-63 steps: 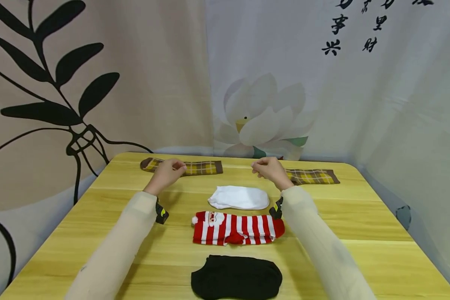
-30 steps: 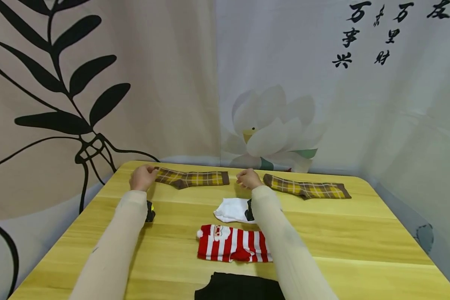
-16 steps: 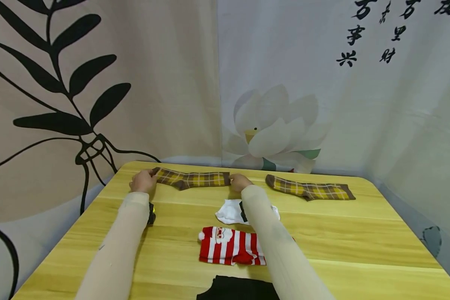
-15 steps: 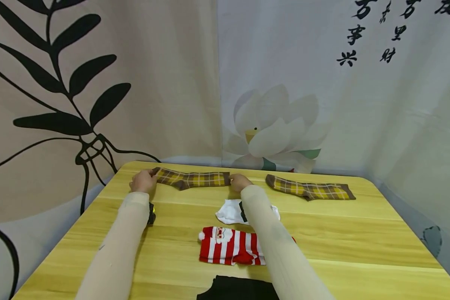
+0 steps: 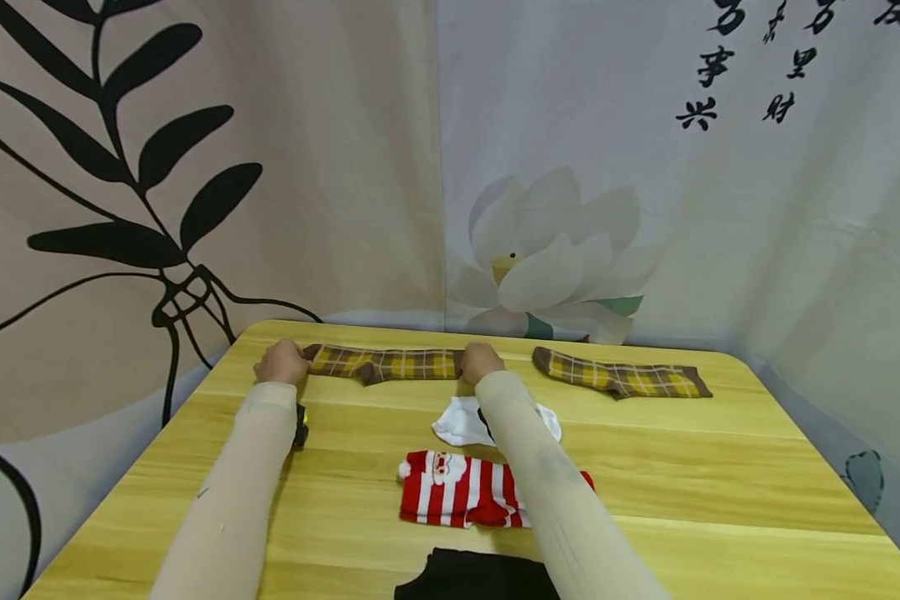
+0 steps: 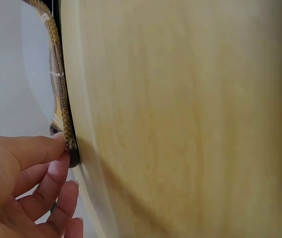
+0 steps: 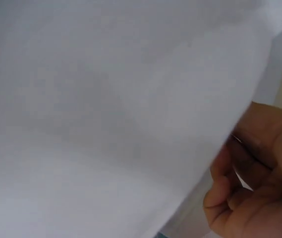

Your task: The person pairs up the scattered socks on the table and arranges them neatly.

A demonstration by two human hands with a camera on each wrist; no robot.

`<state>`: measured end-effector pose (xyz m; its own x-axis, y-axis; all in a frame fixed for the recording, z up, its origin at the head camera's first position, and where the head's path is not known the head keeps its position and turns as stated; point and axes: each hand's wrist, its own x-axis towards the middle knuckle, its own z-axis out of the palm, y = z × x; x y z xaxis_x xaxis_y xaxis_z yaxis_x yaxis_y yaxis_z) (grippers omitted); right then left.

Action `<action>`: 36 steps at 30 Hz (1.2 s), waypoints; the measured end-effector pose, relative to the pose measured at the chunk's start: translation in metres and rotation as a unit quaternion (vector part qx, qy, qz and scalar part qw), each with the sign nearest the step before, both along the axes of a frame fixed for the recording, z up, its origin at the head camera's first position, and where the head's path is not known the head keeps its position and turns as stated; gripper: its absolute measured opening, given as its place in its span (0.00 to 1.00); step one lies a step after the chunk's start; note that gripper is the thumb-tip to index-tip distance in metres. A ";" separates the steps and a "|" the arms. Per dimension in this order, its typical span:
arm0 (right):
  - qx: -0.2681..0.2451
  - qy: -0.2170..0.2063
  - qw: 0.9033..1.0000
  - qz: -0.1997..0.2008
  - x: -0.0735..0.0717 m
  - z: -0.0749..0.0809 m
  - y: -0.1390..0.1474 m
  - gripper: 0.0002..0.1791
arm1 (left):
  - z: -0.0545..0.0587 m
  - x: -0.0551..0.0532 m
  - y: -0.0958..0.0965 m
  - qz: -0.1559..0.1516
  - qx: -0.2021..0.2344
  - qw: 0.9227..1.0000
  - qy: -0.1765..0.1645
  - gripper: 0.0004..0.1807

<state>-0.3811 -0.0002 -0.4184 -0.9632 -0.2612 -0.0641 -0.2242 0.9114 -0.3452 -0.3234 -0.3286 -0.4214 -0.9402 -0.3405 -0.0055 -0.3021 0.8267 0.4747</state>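
A yellow-and-brown plaid sock (image 5: pixel 386 364) stretches between both hands at the back of the table. My left hand (image 5: pixel 281 363) pinches its brown toe end between thumb and forefinger; the left wrist view shows this hand (image 6: pixel 29 183) from close by, with the sock (image 6: pixel 64 94) edge-on. At the brown cuff, my right hand (image 5: pixel 482 362) grips the other end, its fingertips mostly hidden in the head view. The right wrist view has the hand (image 7: pixel 259 178) with curled fingers, partly covered by a broad white surface. A matching plaid sock (image 5: pixel 618 374) lies to the right.
Under my right forearm lies a white sock (image 5: pixel 456 422). Nearer are a red-and-white striped Santa sock (image 5: pixel 457 492) and a black sock (image 5: pixel 476 577), both partly covered by the sleeve. Behind the wooden table (image 5: pixel 720 467) hangs a printed curtain (image 5: pixel 345 167).
My left hand has moved left to the toe end. My right hand has come left from beside the other plaid sock to the cuff. The held sock has shifted slightly nearer and looks straighter.
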 end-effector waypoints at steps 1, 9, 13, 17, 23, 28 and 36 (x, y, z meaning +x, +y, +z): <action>0.001 -0.001 1.000 -0.005 0.000 0.000 0.000 0.03 | 0.000 0.001 0.000 -0.002 -0.002 1.000 -0.001 0.11; 0.009 -0.022 1.000 -0.010 0.000 0.001 0.004 0.14 | 0.000 0.003 -0.002 -0.007 -0.019 1.000 -0.023 0.14; 0.014 -0.020 1.000 0.001 0.005 0.004 0.005 0.15 | 0.001 0.006 0.000 -0.010 -0.024 0.999 -0.023 0.14; 0.017 -0.023 0.999 0.016 0.011 0.008 0.006 0.15 | 0.003 0.012 0.003 -0.015 -0.032 0.999 -0.014 0.20; 0.014 -0.039 0.999 0.024 0.013 0.017 0.013 0.16 | 0.006 0.016 0.004 -0.020 -0.033 0.999 0.011 0.25; -0.006 -0.043 0.999 0.027 0.011 0.024 0.021 0.19 | 0.011 0.019 0.006 -0.014 -0.034 0.999 0.026 0.24; -0.022 -0.026 0.999 0.035 0.013 0.037 0.036 0.24 | 0.024 0.018 0.013 -0.016 -0.035 0.996 0.079 0.20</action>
<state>-0.3678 0.0360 -0.3815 -0.9383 -0.3309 -0.1007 -0.2670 0.8780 -0.3973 -0.3050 -0.3159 -0.3971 -0.9376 -0.3054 0.1664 -0.2016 0.8670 0.4556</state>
